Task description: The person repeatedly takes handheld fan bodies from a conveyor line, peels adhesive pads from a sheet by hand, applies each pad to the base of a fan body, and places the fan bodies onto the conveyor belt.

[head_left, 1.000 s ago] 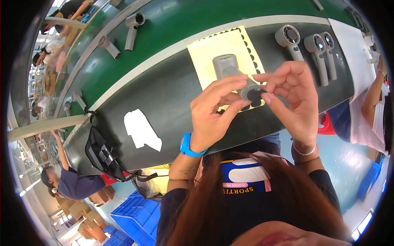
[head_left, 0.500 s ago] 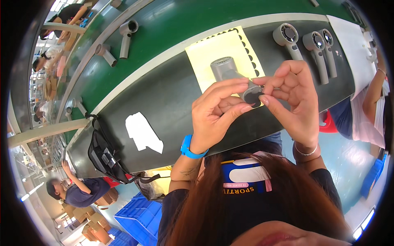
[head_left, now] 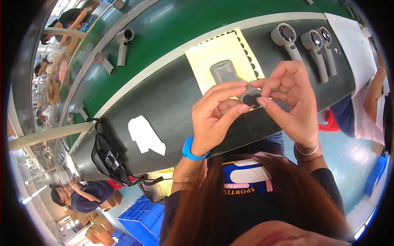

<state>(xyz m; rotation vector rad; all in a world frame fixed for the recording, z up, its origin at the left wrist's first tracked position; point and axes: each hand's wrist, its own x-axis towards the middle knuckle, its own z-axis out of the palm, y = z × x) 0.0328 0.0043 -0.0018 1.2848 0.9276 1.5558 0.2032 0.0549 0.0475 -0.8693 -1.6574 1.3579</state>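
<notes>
A grey handheld fan (head_left: 223,73) lies above a yellow sheet (head_left: 201,61), its round vented head pointing away from me and the dark end of its handle turned toward me. My left hand (head_left: 211,117) is closed around the handle near that end, thumb below and fingers above. From the other side my right hand (head_left: 293,102) pinches the rim of the handle's dark end with thumb and forefinger. Its other fingers are curled. Whether a small part sits between the right fingertips cannot be made out.
Several more grey fans (head_left: 284,35) lie at the right of the dark table (head_left: 172,90), beside a white sheet. Others rest on the green belt (head_left: 164,33). A white paper piece (head_left: 145,135) and a black bag (head_left: 107,156) are at left. Co-workers sit on both sides.
My hands and the fan keep nearly the same pose, with only a slight shift of the fingers. At the left, a co-worker's raised arm has drawn in toward the body.
</notes>
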